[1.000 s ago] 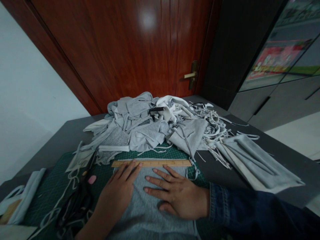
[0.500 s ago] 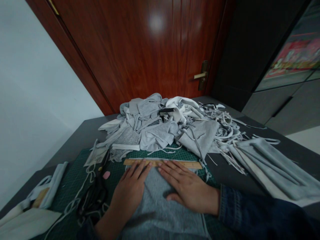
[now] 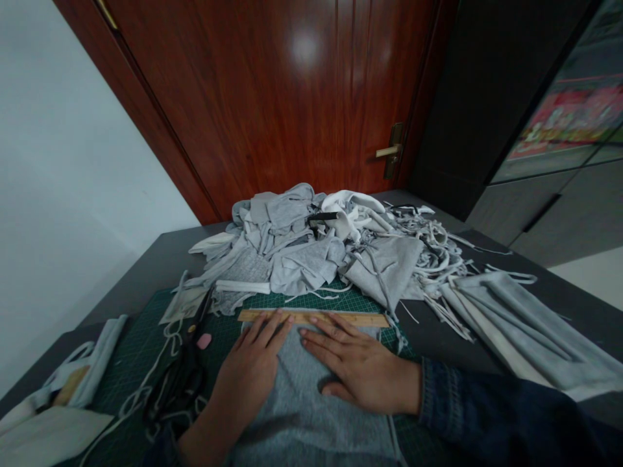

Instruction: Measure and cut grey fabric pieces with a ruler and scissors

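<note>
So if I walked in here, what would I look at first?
You would probably spot the big heap of grey and white cloth scraps first, piled in the middle of the dark table, in front of a shiny brown door. Closer in, the left hand and right hand lie flat on a grey cloth, just below a wooden ruler, on a green cutting mat.

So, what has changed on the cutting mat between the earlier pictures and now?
The right hand has slid forward over the grey fabric, its fingers now closer to the wooden ruler. Nothing was taken hold of or let go. The left hand stayed flat on the fabric by the ruler; the scissors and the cloth pile stayed as they were.
</note>
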{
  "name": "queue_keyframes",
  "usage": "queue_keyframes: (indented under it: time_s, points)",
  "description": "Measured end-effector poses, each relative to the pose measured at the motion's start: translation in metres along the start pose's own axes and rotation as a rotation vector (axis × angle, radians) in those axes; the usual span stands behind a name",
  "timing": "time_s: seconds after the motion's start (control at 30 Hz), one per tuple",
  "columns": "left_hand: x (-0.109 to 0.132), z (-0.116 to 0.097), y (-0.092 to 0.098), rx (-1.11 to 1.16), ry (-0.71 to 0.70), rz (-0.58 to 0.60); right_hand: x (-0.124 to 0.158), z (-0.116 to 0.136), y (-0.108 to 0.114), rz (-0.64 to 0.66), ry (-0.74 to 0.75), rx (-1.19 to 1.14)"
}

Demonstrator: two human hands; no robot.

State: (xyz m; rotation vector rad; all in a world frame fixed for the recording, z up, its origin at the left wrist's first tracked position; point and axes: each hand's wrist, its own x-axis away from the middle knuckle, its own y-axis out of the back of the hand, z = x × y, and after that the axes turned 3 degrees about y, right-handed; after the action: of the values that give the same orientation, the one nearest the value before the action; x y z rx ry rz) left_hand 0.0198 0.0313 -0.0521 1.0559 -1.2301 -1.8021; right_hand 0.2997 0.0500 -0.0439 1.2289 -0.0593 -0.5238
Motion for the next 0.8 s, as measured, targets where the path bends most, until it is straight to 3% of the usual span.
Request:
queue_keyframes:
  time_s: [0.23,0.63,0.8]
  points:
    - [0.001,0.004,0.002,0.055,0.01,0.025,-0.017,0.006,-0.002,0.083,0.087,-0.171]
    - [0.002,0.001,-0.001,0.032,0.039,0.03,-0.013,0.003,-0.01,0.07,0.116,-0.163]
    - [0.003,0.0,-0.007,0.03,0.044,-0.009,-0.012,0.009,-0.002,0.054,0.103,-0.135]
